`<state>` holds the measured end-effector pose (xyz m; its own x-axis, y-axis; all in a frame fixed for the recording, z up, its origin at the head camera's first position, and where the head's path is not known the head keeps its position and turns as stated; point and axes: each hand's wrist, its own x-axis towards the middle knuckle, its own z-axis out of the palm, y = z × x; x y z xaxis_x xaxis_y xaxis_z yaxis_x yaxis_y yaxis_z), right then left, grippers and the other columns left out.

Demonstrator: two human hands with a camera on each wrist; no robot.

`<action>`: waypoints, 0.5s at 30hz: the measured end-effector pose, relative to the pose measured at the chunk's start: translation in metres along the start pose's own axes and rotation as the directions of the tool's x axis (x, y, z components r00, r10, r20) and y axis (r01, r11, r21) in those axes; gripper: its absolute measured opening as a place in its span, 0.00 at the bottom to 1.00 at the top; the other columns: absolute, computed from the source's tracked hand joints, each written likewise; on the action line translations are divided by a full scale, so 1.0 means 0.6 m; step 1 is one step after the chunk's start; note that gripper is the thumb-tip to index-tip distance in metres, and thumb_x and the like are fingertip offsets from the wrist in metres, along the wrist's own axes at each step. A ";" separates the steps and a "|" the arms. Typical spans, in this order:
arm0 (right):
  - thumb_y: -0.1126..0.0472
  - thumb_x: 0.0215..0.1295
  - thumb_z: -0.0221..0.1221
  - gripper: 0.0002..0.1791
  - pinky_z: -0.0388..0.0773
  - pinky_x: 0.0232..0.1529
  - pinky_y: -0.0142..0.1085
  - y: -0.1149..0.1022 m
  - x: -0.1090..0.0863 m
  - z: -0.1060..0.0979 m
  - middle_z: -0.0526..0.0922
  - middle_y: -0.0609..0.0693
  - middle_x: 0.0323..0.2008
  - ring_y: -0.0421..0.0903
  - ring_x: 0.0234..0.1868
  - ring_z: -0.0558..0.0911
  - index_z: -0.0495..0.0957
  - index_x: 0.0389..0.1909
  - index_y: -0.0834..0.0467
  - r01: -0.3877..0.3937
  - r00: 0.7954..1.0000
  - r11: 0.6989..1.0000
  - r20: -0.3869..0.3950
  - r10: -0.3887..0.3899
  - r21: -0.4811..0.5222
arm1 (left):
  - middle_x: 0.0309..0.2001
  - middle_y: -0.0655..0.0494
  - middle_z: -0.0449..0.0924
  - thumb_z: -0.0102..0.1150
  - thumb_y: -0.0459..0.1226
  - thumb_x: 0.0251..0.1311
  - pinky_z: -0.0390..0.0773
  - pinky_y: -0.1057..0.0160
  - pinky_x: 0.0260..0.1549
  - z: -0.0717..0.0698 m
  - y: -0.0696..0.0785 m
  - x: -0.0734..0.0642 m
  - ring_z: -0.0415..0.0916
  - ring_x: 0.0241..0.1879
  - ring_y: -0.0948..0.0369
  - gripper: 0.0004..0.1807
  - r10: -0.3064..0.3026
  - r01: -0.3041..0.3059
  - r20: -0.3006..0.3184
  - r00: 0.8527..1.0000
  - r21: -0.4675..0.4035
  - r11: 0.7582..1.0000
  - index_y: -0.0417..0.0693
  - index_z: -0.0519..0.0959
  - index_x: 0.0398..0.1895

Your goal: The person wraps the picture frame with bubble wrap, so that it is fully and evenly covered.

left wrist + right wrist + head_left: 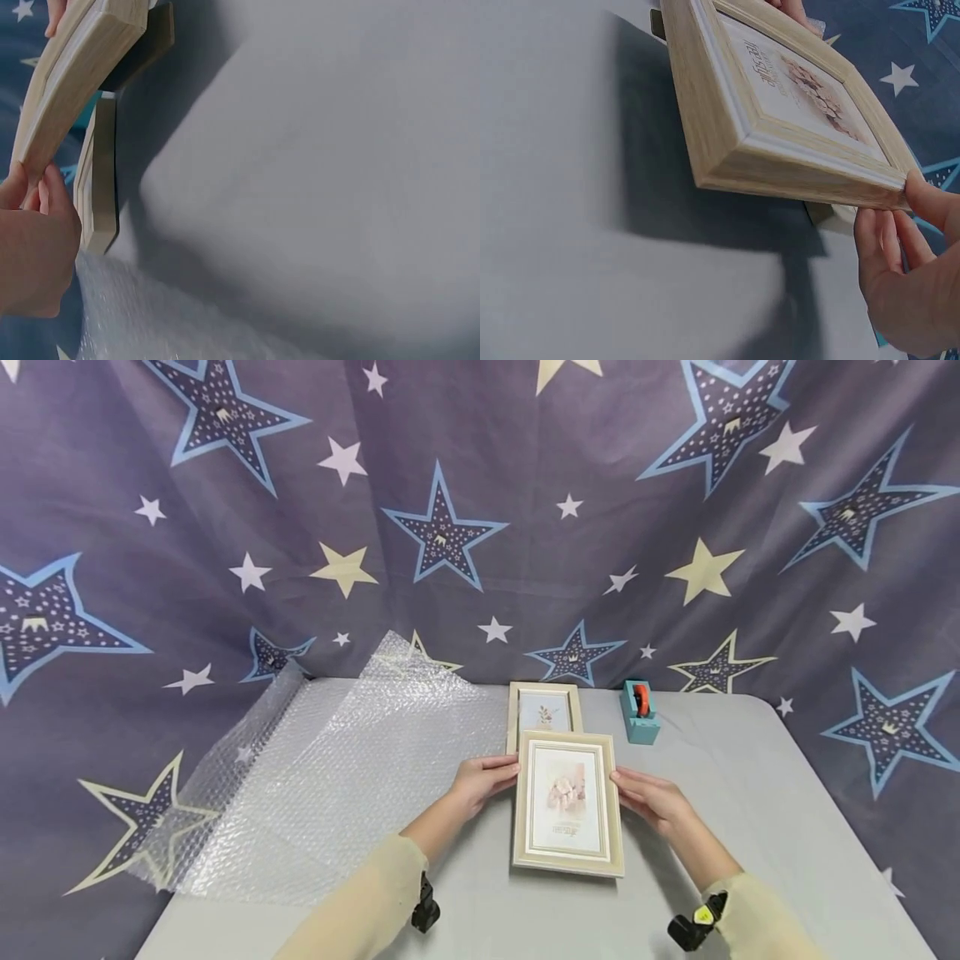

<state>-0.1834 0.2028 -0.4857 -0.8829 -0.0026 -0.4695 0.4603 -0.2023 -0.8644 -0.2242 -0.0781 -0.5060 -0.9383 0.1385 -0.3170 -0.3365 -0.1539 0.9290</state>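
Note:
Both hands hold a light wooden picture frame (615, 827) by its sides, raised over the table with its shadow below. My left hand (483, 787) pinches the left edge between thumb and fingers; my right hand (654, 797) does the same on the right edge. A print of pale flowers (566, 792) with small lettering faces up. Part of a dark stand (139, 56) shows beneath the frame in the left wrist view. Behind lies a second picture frame (513, 714) with a leafy sprig print, its lower part hidden by the held one.
A large sheet of bubble wrap (337, 777) covers the table's left side, its far corner standing up against the star-patterned curtain (480, 610). At the back right stands a teal tape dispenser (642, 731) with an orange roll. The grey table (750, 810) extends rightward.

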 end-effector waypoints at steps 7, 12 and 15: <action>0.61 0.58 0.67 0.38 0.85 0.42 0.28 -0.001 0.011 0.032 0.87 0.41 0.31 0.33 0.33 0.85 0.62 0.66 0.72 0.014 1.000 1.000 -0.019 -0.015 -0.028 | 0.53 0.34 0.80 0.62 0.25 0.57 0.83 0.61 0.49 -0.025 0.009 -0.003 0.86 0.43 0.57 0.20 -0.007 0.006 -0.036 0.999 -0.012 1.000 0.27 0.76 0.54; 0.63 0.59 0.66 0.36 0.85 0.40 0.29 0.000 0.019 0.053 0.87 0.42 0.29 0.34 0.32 0.85 0.64 0.65 0.73 0.011 1.000 1.000 -0.012 -0.012 -0.018 | 0.52 0.36 0.80 0.63 0.27 0.56 0.83 0.64 0.47 -0.046 0.017 -0.005 0.87 0.42 0.57 0.19 -0.034 0.035 -0.076 0.997 0.011 0.999 0.30 0.78 0.53; 0.63 0.58 0.67 0.37 0.85 0.40 0.29 -0.003 0.022 0.067 0.87 0.44 0.30 0.35 0.32 0.85 0.64 0.64 0.73 0.015 1.000 1.000 -0.010 -0.015 -0.001 | 0.52 0.37 0.81 0.64 0.28 0.56 0.83 0.64 0.47 -0.059 0.025 -0.007 0.87 0.40 0.59 0.20 -0.037 0.040 -0.094 0.995 0.024 0.999 0.31 0.78 0.53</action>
<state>-0.1999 0.1637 -0.4829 -0.8890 0.0102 -0.4578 0.4466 -0.2015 -0.8717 -0.2282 -0.1155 -0.4976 -0.9285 0.0519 -0.3677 -0.3714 -0.1245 0.9201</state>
